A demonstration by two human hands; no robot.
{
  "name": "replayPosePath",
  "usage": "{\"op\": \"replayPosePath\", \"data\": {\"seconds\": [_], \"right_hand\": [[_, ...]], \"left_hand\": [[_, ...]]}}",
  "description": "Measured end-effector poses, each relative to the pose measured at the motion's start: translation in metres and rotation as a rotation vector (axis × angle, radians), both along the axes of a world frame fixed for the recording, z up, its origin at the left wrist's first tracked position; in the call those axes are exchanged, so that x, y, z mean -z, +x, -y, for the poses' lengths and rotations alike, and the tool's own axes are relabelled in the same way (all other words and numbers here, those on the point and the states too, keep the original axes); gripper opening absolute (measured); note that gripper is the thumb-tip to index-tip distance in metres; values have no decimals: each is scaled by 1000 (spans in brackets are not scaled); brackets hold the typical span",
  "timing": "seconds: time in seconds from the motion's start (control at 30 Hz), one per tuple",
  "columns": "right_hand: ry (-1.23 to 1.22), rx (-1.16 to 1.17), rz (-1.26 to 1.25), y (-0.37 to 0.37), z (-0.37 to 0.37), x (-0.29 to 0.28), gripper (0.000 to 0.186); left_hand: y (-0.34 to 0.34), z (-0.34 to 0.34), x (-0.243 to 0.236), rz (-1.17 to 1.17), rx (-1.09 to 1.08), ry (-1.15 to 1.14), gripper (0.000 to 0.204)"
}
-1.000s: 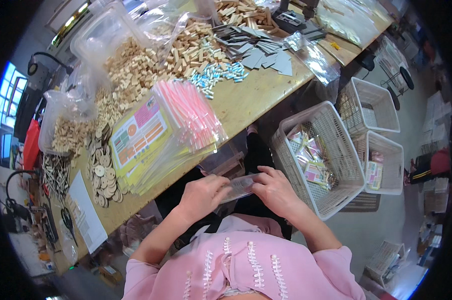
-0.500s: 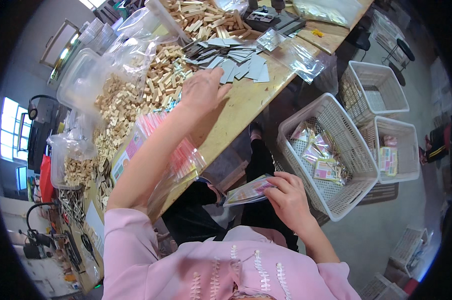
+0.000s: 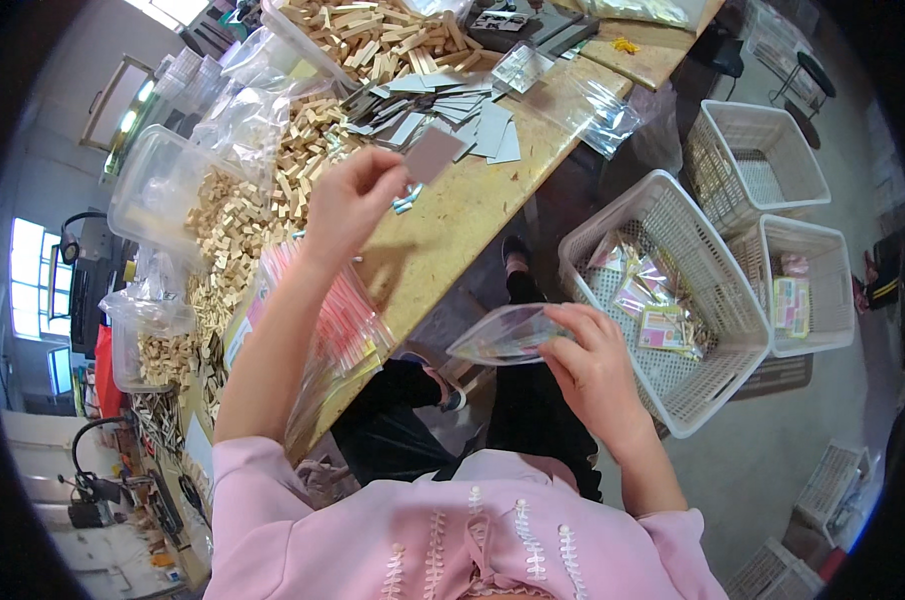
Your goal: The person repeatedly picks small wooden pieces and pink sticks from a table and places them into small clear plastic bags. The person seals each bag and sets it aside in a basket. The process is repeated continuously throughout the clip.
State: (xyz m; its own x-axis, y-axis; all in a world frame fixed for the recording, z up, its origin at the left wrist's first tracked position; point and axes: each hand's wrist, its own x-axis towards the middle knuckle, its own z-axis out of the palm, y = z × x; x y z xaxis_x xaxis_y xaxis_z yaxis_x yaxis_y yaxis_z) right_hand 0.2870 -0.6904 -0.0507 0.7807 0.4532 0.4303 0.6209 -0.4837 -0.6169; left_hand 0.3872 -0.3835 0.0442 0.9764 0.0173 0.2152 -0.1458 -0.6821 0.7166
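Observation:
Pinched between the thumb and fingers of my left hand [image 3: 358, 200] is a thin grey rectangular card [image 3: 435, 154], raised over the table near a loose spread of similar grey cards [image 3: 488, 125]. My right hand [image 3: 591, 362] grips a clear plastic bag [image 3: 508, 335] by its side above my lap; the bag's mouth gapes, and printed paper shows inside. Below my left forearm lies a bundle of pink-and-clear plastic packets [image 3: 343, 315] at the table edge. A few small light-blue pieces [image 3: 407, 200] rest on the wood under my left hand.
Small wooden blocks [image 3: 223, 225] heap along the table's left side, with longer wooden sticks [image 3: 383, 40] in a bin behind. Clear bags [image 3: 598, 115] hang over the far edge. White plastic baskets [image 3: 718, 365] stand on the floor at right, some holding filled packets [image 3: 663, 325].
My left hand has lifted a grey card off the pile and drawn it back toward me. The bag in my right hand has risen slightly and its mouth has opened.

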Motion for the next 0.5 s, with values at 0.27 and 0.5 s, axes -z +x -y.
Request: {"op": "replayPosePath", "data": {"seconds": [0.27, 0.5], "right_hand": [[-28, -22, 29, 23, -17, -14, 13], [-35, -7, -27, 23, -6, 3, 15]], "left_hand": [[-74, 52, -6, 48, 526, 515, 13], [35, 11, -14, 161, 253, 401, 14]]}}
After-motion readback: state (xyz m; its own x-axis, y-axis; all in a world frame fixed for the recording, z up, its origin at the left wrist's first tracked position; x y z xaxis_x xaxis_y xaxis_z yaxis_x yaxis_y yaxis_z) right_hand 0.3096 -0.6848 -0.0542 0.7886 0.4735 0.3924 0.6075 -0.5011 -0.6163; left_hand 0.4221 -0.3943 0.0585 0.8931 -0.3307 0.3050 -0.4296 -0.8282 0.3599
